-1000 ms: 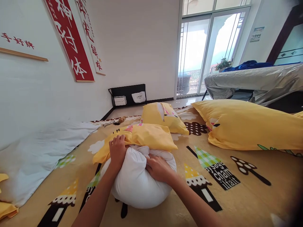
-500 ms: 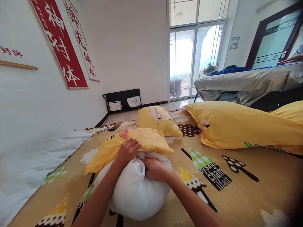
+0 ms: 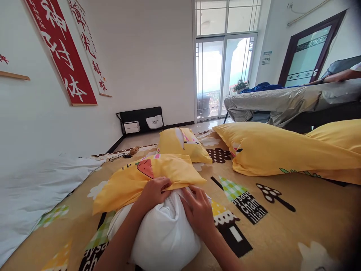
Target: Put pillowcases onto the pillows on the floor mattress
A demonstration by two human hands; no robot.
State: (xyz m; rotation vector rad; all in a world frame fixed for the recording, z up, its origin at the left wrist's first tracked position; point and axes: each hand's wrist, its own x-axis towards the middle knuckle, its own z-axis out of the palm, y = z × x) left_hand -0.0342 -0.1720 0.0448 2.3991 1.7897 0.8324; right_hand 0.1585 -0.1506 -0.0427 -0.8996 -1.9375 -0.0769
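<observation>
A plump white pillow (image 3: 160,237) lies on a tan patterned blanket (image 3: 282,233) right in front of me. A yellow pillowcase (image 3: 146,175) with a carrot print is drawn partly over its far end. My left hand (image 3: 153,192) pinches the pillowcase's open edge at the top of the pillow. My right hand (image 3: 199,210) rests on the white pillow just right of it, fingers bent and pressing into the filling near the same edge.
Two stuffed yellow pillows (image 3: 183,145) (image 3: 282,150) lie farther off on the blanket. A white sheet (image 3: 36,188) is spread at the left by the wall. A grey-covered table (image 3: 287,101) stands at the back right, with another person's arm (image 3: 338,75) on it.
My left hand slid right along the pillowcase edge to the pillow's top. My right hand shifted up toward that edge. The pillowcase has come a little farther over the pillow.
</observation>
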